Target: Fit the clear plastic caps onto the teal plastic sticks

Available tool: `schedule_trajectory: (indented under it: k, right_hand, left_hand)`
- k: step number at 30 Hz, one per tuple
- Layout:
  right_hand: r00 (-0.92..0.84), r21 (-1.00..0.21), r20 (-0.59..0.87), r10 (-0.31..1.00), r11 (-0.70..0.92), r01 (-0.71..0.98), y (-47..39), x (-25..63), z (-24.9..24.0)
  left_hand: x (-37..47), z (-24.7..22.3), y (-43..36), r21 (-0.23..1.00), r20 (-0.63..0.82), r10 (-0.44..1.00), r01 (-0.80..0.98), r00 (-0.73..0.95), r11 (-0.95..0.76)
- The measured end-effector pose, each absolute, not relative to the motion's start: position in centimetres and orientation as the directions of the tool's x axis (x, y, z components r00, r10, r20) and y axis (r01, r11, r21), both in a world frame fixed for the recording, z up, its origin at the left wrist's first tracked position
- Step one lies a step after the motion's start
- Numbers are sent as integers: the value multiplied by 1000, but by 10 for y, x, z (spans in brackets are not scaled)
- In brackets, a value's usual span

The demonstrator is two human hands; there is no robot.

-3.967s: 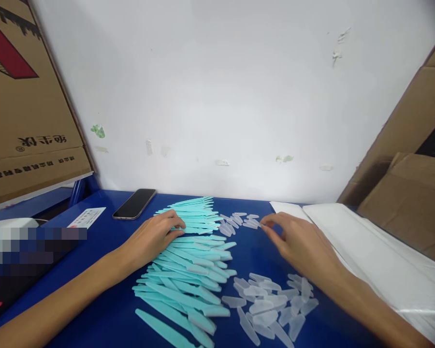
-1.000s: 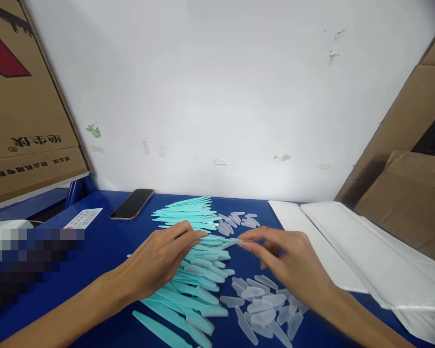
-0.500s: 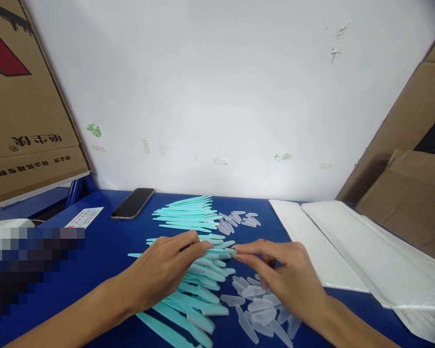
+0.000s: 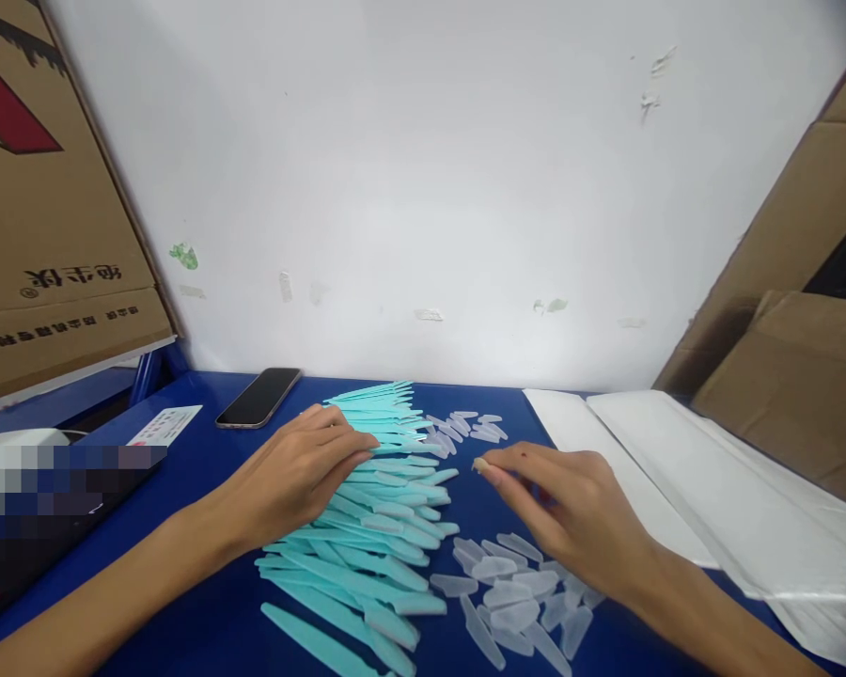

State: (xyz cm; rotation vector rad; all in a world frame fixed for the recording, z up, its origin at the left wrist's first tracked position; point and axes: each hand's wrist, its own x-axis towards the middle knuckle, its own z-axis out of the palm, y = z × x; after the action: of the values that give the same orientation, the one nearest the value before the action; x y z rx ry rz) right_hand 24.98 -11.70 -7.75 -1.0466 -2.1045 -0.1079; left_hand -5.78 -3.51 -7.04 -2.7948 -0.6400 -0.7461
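Note:
My left hand [image 4: 303, 470] is closed, thumb and fingertips together at the near edge of the far row of turquoise eyebrow razors [image 4: 373, 404], pinching the handle of one razor [image 4: 405, 446]. Its palm and wrist cover part of a larger near pile of turquoise eyebrow razors [image 4: 367, 574], many with frosted tips. My right hand [image 4: 556, 498] hovers to the right of the razors, thumb and forefinger pinched together; anything between them is too small to make out. Below it lies a heap of loose translucent razor caps [image 4: 511, 597]. Further back is a smaller group of caps [image 4: 465, 426].
A phone [image 4: 259, 397] lies at the back left of the blue table [image 4: 204, 583], with a printed card [image 4: 165, 426] nearby. White padded sheets [image 4: 719, 470] cover the right side. Cardboard boxes [image 4: 56, 207] flank the table, and a white wall [image 4: 423, 188] stands behind.
My hands have parted from the razor between them. My left hand has moved back and left to the far razors; my right hand has drawn slightly right. A frosted-tip razor now lies on the near pile.

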Motion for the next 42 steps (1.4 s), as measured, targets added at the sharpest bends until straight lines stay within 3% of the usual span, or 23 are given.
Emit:
schedule_trajectory:
  k: [9, 23, 27, 34, 42]
  right_hand:
    - [-458, -154, 622, 635, 673, 723, -118, 248, -79]
    - [-458, -130, 602, 655, 645, 753, -116, 249, -79]
    - [-456, -161, 500, 736, 596, 787, -117, 251, -77]
    - [-533, -241, 127, 836, 547, 801, -117, 266, -59]
    - [-502, -268, 58, 863, 498, 825, -119, 271, -60]
  left_hand:
    - [-59, -67, -40, 70, 360, 423, 428, 832, -901]
    - [-56, -71, -41, 71, 315, 452, 455, 834, -888]
    - [-59, -73, -30, 47, 376, 477, 498, 794, -866]
    - [-79, -86, 3, 7, 371, 553, 593, 746, -805]
    - [-85, -92, 14, 10, 300, 606, 633, 737, -774]
